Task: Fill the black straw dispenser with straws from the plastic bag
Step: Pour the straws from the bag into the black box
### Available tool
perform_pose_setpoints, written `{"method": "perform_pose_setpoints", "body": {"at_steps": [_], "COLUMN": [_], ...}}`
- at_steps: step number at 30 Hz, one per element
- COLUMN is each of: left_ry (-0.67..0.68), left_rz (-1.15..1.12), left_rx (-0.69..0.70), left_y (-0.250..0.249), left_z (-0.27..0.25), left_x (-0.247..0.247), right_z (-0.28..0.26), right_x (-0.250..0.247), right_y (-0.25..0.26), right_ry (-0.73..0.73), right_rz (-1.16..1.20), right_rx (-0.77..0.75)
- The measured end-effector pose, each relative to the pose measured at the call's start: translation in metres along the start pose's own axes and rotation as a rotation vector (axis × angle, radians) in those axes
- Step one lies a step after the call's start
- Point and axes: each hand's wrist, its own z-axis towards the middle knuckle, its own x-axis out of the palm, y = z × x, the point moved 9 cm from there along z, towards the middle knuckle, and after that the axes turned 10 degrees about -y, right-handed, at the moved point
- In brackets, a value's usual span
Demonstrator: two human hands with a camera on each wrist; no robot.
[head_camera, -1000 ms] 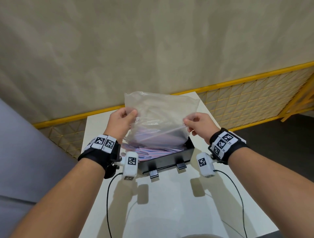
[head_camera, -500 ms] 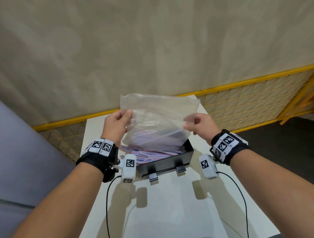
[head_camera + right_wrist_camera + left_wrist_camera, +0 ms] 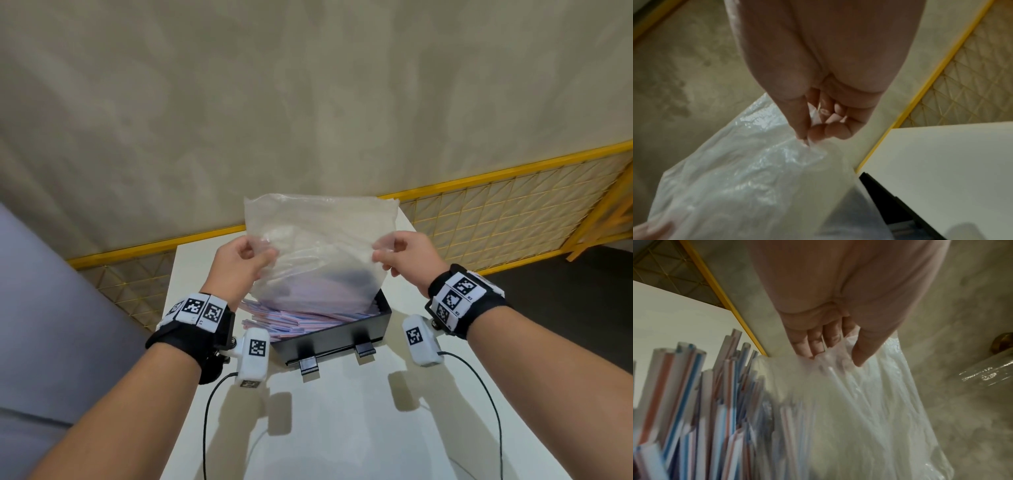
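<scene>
Bag hangs mouth-down over the dispenser on the counter, straws spilling into it, some poking past its left end. Film is thin, limp and slick, near weightless, so your pinch is the only control. Left hand pinches the left side of the bag, right hand the right side, both clamped on film, well apart. I'd grip higher at the closed end. Straws are light, stiff and roll easily; likely to skid off that left end.
</scene>
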Motion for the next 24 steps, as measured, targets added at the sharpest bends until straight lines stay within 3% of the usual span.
{"method": "perform_pose_setpoints", "body": {"at_steps": [24], "left_ry": [-0.070], "left_rz": [-0.165], "left_rx": [0.076], "left_y": [-0.029], "left_z": [-0.015], "left_x": [-0.012], "right_z": [-0.016], "right_x": [-0.010], "right_y": [0.034], "right_ry": [-0.019], "right_rz": [0.016], "right_rx": [-0.069]}}
